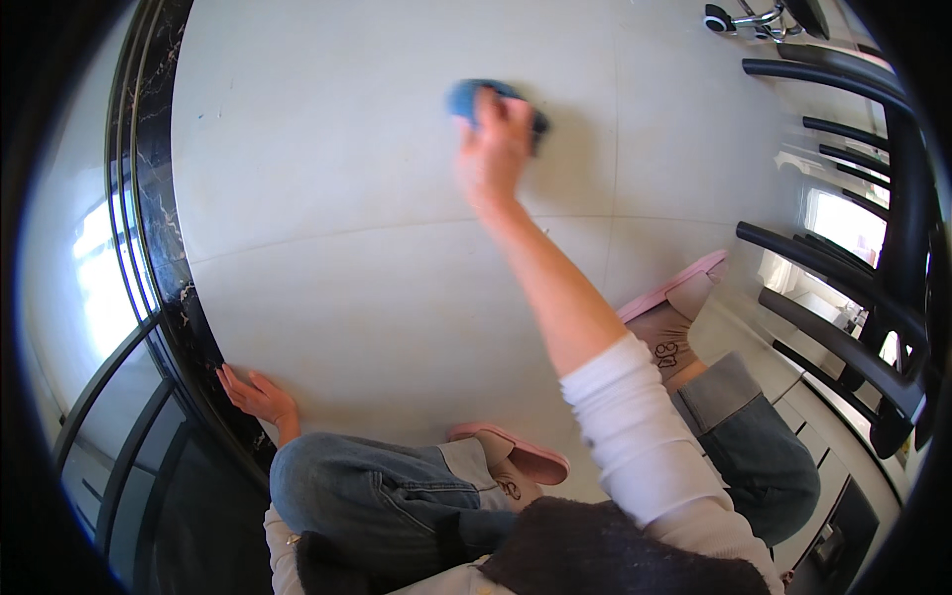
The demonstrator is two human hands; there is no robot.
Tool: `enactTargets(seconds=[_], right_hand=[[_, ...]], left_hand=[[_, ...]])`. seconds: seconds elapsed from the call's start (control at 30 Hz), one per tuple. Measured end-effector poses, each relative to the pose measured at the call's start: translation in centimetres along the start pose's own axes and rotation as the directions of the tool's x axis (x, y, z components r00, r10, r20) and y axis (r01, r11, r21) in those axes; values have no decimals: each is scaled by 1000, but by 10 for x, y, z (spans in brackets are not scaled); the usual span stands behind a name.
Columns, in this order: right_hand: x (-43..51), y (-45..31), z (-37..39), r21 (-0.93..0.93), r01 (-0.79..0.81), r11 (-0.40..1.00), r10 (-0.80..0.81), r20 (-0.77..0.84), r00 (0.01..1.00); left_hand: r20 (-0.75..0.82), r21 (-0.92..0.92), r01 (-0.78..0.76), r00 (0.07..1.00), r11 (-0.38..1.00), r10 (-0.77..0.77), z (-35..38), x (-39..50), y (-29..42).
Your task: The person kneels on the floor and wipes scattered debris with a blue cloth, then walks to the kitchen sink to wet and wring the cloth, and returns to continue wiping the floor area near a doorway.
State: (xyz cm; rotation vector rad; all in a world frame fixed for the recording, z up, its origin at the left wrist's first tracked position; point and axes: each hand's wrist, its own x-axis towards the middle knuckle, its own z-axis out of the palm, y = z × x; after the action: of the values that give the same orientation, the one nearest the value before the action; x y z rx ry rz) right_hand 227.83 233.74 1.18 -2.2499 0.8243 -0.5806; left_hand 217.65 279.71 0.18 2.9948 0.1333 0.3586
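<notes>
My right hand [497, 149] reaches far forward over the pale tile floor [335, 312], its fingers pressed around a blue cloth [468, 98]. Both the hand and the cloth are blurred, and a darker part of the bundle shows beside the fingers on the right. The palm hides the cloth's middle. Lower left, my left hand [259, 394] holds nothing. It lies with the fingers stretched towards the black marble strip [160, 201] at the floor's left edge, the thumb apart.
Metal tracks [119, 186] run along the marble strip, with a dark-framed glass panel [201, 506] at lower left. Black bars [811, 256] of a stand or furniture jut in from the right. A caster [716, 20] is at top right. My pink slippers [539, 461] rest on the tiles.
</notes>
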Motion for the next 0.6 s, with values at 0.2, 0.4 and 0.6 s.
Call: enactTargets(seconds=[0.2,0.4,0.6], right_hand=[[50,-41,-9,630,-206,749,179,106,978],[97,111,-238,429,-109,897,231,-241,943],[30,308,-416,327,-811,486,872,-126,473]], left_hand=[[-18,-5,-31,999,1000,31,2,1,-5],[-41,4,-58,997,998,58,5,-2,-11],[-75,26,-125,989,992,127,7,3,-6]])
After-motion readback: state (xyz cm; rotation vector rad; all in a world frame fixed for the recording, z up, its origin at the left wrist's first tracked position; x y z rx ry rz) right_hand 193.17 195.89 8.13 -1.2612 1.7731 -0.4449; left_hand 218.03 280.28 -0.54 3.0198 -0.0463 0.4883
